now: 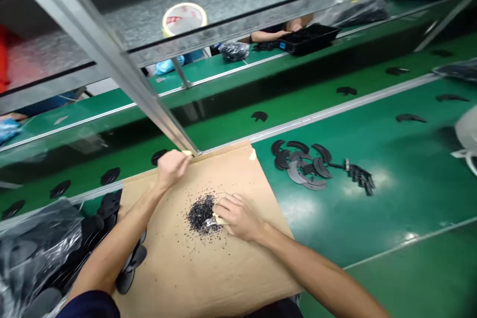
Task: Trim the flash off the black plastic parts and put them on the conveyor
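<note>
My left hand (172, 169) is closed at the far edge of the brown cardboard sheet (167, 268), beside the foot of the metal post. Something pale shows at its fingertips; whether it grips anything is hidden. A dark flat part (159, 157) lies on the green belt just behind it. Low over the cardboard, my right hand (238, 216) is closed around a small tool with a shiny metal tip (211, 221), its exact kind unclear. The tip reaches into a heap of small black bits (201, 212), with more bits scattered around.
Curved black parts (296, 177) and a cluster of narrow black pieces (360, 177) lie on the green table at right. Dark parts and a clear plastic bag (40, 253) crowd the left. A metal post (122, 67) and shelf stand ahead. Across the belt, a person's arm (266, 36) meets a black tray (308, 39).
</note>
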`<action>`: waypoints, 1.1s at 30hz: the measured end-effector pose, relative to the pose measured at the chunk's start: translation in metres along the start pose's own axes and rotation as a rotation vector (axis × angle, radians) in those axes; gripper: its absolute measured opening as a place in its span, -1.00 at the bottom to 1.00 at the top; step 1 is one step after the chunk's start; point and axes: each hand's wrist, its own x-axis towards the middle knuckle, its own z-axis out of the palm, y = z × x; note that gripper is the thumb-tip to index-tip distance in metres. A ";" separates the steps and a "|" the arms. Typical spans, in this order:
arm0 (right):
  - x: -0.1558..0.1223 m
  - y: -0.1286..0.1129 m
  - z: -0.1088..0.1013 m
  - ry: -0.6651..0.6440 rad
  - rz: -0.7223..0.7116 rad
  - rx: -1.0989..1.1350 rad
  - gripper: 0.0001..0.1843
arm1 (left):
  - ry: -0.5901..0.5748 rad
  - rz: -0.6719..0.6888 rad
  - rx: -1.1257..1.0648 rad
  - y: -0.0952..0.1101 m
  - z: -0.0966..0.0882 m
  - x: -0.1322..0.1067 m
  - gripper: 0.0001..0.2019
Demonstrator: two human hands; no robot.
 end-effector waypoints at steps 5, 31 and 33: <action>0.000 0.003 -0.004 -0.123 0.014 -0.045 -0.80 | -0.453 0.284 -0.096 0.097 0.071 0.068 -0.70; 0.007 0.019 -0.019 0.571 0.223 0.110 -0.55 | -0.266 -0.183 -0.616 0.098 -0.008 -0.017 -0.81; 0.013 0.017 -0.018 0.458 0.122 0.238 -0.72 | -0.283 -0.196 -0.797 0.103 -0.020 -0.058 -0.77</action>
